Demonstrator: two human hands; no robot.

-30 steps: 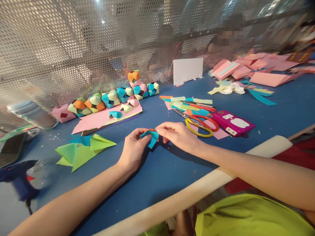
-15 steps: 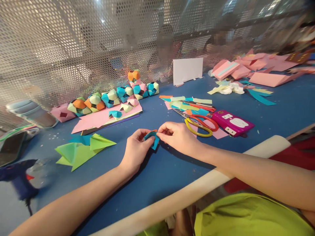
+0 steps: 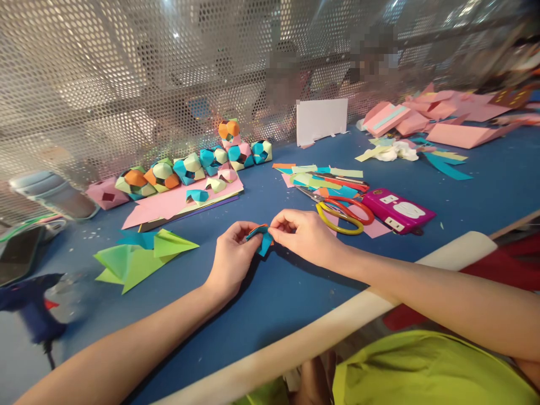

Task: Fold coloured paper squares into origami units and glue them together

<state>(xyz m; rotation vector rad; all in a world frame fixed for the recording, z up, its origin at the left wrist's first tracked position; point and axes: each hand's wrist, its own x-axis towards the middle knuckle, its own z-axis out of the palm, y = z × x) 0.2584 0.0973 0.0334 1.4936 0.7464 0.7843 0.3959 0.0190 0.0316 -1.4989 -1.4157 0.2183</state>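
A perforated metal screen (image 3: 147, 67) stands behind a blue tabletop (image 3: 295, 304). At the far left, a lidded cup (image 3: 63, 197) shows a brownish lower part; its contents are unclear. Near the middle of the tabletop, the left hand (image 3: 234, 250) grips a blue-and-orange folded paper (image 3: 265, 243), while the right hand (image 3: 306, 233) pinches its edge between thumb and fingertips. Paper balls (image 3: 189, 169) line the screen side; scissors (image 3: 341, 219) lie beside a magenta case (image 3: 399, 211), right of the hands.
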